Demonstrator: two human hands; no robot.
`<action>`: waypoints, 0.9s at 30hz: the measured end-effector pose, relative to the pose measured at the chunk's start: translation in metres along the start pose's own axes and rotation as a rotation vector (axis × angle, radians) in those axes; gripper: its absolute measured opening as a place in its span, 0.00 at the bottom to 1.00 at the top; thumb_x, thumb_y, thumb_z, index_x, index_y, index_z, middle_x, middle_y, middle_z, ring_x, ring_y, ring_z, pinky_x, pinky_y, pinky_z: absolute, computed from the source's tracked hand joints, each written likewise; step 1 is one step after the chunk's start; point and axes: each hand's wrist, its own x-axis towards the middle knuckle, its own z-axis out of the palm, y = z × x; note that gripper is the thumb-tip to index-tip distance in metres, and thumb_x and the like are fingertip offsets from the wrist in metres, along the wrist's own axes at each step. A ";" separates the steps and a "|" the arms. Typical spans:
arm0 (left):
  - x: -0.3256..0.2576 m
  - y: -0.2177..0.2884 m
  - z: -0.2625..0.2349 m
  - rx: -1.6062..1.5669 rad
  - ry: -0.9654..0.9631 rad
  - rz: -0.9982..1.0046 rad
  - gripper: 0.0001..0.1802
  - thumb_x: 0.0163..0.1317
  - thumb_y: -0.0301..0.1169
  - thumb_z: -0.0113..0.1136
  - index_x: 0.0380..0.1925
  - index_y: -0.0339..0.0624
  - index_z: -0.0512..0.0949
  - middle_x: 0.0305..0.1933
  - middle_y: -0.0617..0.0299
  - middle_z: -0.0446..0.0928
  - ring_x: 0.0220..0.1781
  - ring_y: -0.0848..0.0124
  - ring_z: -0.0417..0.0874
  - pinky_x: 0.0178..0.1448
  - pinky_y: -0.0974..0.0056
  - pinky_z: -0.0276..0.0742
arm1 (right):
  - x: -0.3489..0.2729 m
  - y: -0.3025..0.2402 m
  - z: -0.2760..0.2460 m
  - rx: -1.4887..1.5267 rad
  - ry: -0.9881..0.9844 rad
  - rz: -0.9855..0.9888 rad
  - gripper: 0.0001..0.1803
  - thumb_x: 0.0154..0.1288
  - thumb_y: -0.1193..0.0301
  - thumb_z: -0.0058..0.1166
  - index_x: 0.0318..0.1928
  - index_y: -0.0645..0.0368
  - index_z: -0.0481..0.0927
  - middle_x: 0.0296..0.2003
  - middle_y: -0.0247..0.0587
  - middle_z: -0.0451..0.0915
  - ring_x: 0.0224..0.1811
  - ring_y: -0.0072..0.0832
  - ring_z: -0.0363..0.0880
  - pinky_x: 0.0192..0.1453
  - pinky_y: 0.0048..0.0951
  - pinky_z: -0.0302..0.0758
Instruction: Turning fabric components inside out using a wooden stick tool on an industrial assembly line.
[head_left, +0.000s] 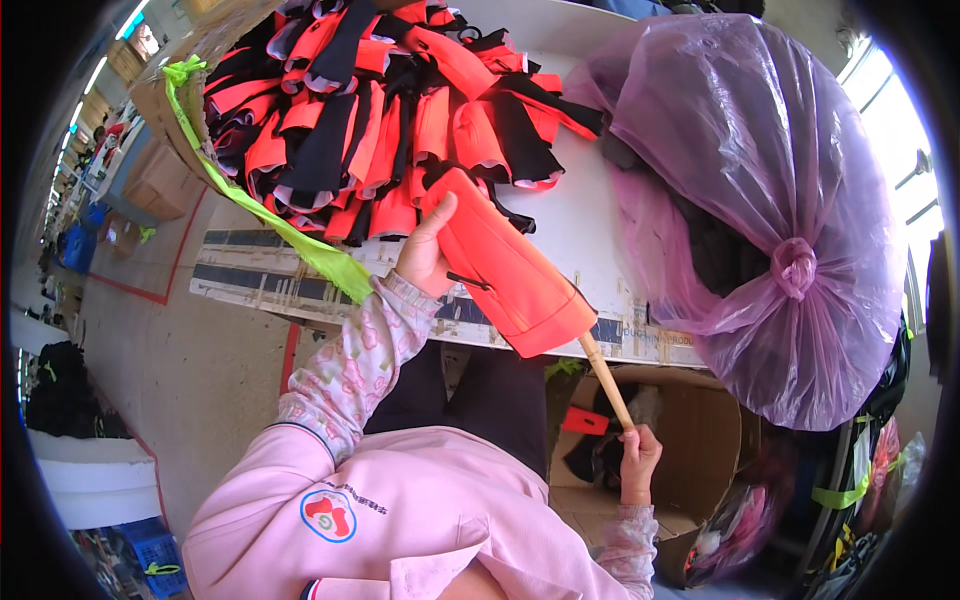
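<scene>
My left hand (427, 250) is closed on the upper left edge of an orange fabric sleeve-like piece (510, 275), its thumb lying on the face of the cloth. A dark slit or zip with a small pull runs along the piece near my fingers. Out of its lower end sticks a wooden stick (606, 380); how far it reaches inside is hidden. My right hand (640, 462) is wrapped round the stick's lower end. Just beyond the held piece lies a big heap of orange and black fabric pieces (380, 120) on the white table (590, 220).
A bulging purple plastic bag (740, 150), knotted, fills the table's right side. Below the table edge stands an open cardboard box (690, 430) with orange and black pieces inside. A yellow-green strip (330, 262) hangs along a carton at the left.
</scene>
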 end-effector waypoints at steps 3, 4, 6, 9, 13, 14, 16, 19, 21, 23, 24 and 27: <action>-0.001 -0.003 0.003 0.056 0.017 -0.018 0.19 0.60 0.38 0.58 0.48 0.41 0.71 0.47 0.60 0.75 0.48 0.66 0.77 0.55 0.59 0.72 | -0.003 0.006 0.019 0.041 -0.021 -0.035 0.13 0.61 0.68 0.53 0.23 0.62 0.74 0.15 0.27 0.65 0.19 0.13 0.59 0.22 0.20 0.59; 0.000 -0.003 0.003 0.058 0.017 -0.017 0.19 0.60 0.38 0.58 0.48 0.41 0.71 0.47 0.60 0.75 0.48 0.66 0.77 0.55 0.59 0.72 | -0.004 0.001 0.026 0.043 -0.022 -0.036 0.13 0.61 0.68 0.53 0.23 0.62 0.74 0.15 0.27 0.65 0.19 0.13 0.59 0.22 0.20 0.59; -0.001 -0.003 0.004 0.107 0.031 -0.006 0.17 0.59 0.36 0.59 0.46 0.41 0.72 0.45 0.60 0.77 0.47 0.66 0.78 0.53 0.59 0.73 | -0.002 -0.016 0.041 0.044 -0.011 -0.004 0.12 0.61 0.68 0.53 0.23 0.61 0.74 0.14 0.26 0.65 0.19 0.13 0.59 0.22 0.20 0.58; -0.005 -0.006 0.011 0.155 0.061 0.023 0.16 0.57 0.31 0.61 0.45 0.41 0.73 0.44 0.61 0.77 0.45 0.68 0.78 0.51 0.60 0.75 | -0.001 -0.031 0.061 0.047 -0.019 0.020 0.13 0.62 0.68 0.53 0.23 0.62 0.74 0.14 0.28 0.67 0.19 0.13 0.61 0.22 0.20 0.60; -0.020 -0.035 0.025 0.206 0.091 0.076 0.15 0.56 0.26 0.61 0.45 0.42 0.74 0.42 0.63 0.78 0.43 0.70 0.79 0.48 0.63 0.76 | 0.012 -0.048 0.094 0.167 0.033 0.012 0.16 0.66 0.67 0.49 0.21 0.62 0.70 0.14 0.26 0.64 0.20 0.11 0.58 0.20 0.19 0.55; -0.022 -0.039 0.028 0.206 0.135 0.139 0.15 0.56 0.26 0.61 0.44 0.42 0.74 0.41 0.64 0.78 0.43 0.71 0.79 0.48 0.64 0.76 | 0.014 -0.056 0.101 0.174 0.018 0.041 0.18 0.66 0.66 0.49 0.21 0.63 0.70 0.15 0.28 0.67 0.20 0.12 0.60 0.22 0.19 0.57; -0.025 -0.034 0.033 0.221 0.141 0.137 0.13 0.56 0.25 0.61 0.43 0.42 0.75 0.41 0.65 0.78 0.43 0.73 0.79 0.48 0.66 0.76 | 0.019 -0.074 0.112 0.185 0.009 0.018 0.19 0.66 0.64 0.50 0.20 0.63 0.70 0.15 0.28 0.67 0.21 0.13 0.60 0.23 0.20 0.58; -0.027 -0.035 0.040 0.255 0.139 0.207 0.12 0.56 0.26 0.61 0.42 0.43 0.76 0.42 0.66 0.78 0.43 0.75 0.78 0.48 0.67 0.75 | 0.016 -0.073 0.122 0.208 0.000 0.028 0.18 0.65 0.64 0.50 0.22 0.64 0.72 0.16 0.29 0.69 0.21 0.15 0.63 0.24 0.20 0.61; -0.027 -0.038 0.046 0.255 0.131 0.245 0.11 0.56 0.26 0.61 0.40 0.43 0.77 0.41 0.67 0.78 0.42 0.76 0.78 0.47 0.68 0.75 | 0.015 -0.075 0.122 0.193 -0.001 0.015 0.17 0.65 0.65 0.51 0.23 0.64 0.73 0.16 0.31 0.70 0.20 0.16 0.65 0.24 0.21 0.64; -0.027 -0.039 0.042 0.249 0.133 0.227 0.10 0.57 0.26 0.61 0.40 0.43 0.77 0.41 0.67 0.78 0.42 0.76 0.78 0.47 0.67 0.75 | 0.015 -0.073 0.116 0.190 0.019 -0.006 0.17 0.65 0.65 0.52 0.23 0.64 0.73 0.16 0.31 0.70 0.20 0.15 0.65 0.24 0.21 0.64; -0.027 -0.041 0.041 0.240 0.136 0.212 0.10 0.57 0.27 0.61 0.40 0.43 0.76 0.40 0.67 0.78 0.42 0.75 0.78 0.46 0.67 0.75 | 0.016 -0.071 0.111 0.185 0.037 -0.029 0.16 0.64 0.66 0.52 0.23 0.65 0.72 0.16 0.31 0.69 0.20 0.15 0.64 0.24 0.21 0.64; -0.031 -0.049 0.040 0.232 0.106 0.145 0.12 0.57 0.29 0.61 0.41 0.43 0.75 0.40 0.67 0.77 0.41 0.74 0.78 0.47 0.65 0.76 | 0.017 -0.055 0.076 0.035 0.054 -0.078 0.17 0.64 0.68 0.51 0.20 0.61 0.67 0.15 0.26 0.63 0.20 0.13 0.57 0.20 0.22 0.56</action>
